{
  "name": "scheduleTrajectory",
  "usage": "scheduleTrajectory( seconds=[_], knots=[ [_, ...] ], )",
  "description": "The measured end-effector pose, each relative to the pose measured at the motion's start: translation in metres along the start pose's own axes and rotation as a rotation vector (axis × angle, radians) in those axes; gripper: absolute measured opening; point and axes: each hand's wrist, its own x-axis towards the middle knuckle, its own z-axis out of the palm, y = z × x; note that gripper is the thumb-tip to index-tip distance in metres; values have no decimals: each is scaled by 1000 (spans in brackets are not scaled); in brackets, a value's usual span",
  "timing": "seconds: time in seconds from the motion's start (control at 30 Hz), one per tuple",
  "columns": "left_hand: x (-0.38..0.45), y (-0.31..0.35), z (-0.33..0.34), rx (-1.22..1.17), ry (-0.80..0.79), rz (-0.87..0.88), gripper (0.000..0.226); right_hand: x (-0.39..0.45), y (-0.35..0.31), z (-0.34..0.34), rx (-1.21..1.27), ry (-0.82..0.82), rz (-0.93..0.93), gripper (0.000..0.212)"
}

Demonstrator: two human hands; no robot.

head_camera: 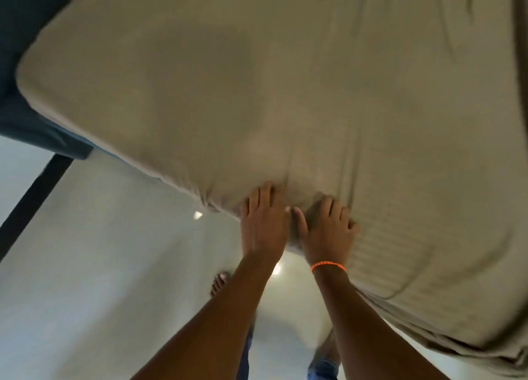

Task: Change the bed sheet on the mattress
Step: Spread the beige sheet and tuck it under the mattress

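Bed sheet: beige, covered the mattress, wrinkled near the close edge. Left hand: lay palm down at that edge, fingers spread on the sheet, tips over the fold. Right hand: just beside the left, palm down, fingers splayed and pressed flat on the sheet; orange wristband at wrist. Floor: pale, glossy, below the edge. Bare foot: on floor beneath the left forearm.
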Motion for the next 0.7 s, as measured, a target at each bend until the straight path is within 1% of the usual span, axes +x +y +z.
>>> scheduleTrajectory(
  seconds=[0.07,0.1,0.13,0.2,0.23,0.27,0.37,0.43,0.53,0.6,0.67,0.7],
  knots=[
    [1,5,4,90,36,-26,48,2,0,6,49,-15,-73,30],
    [2,8,8,115,46,-22,44,6,1,9,100,-14,-120,20],
    [2,12,11,131,50,-4,37,9,2,11,143,-27,-168,15],
    [3,17,16,151,41,57,19,15,2,9,201,-77,-231,16],
    [2,20,17,151,45,75,16,17,4,4,205,-100,-263,19],
    [2,22,17,139,53,80,16,20,6,-2,202,-141,-287,21],
    [2,31,15,117,65,63,18,26,11,-18,173,-309,-323,17],
    [-4,35,15,137,59,73,22,21,16,-19,136,-375,-373,18],
    [-24,34,20,128,33,97,30,6,26,-16,100,-406,-450,16],
    [-41,32,24,115,53,81,34,-2,37,-15,106,-422,-498,18],
    [-51,34,24,107,82,81,29,2,44,-23,128,-483,-494,25],
    [-54,37,23,86,93,77,22,6,47,-27,145,-502,-487,31]
  ],
)
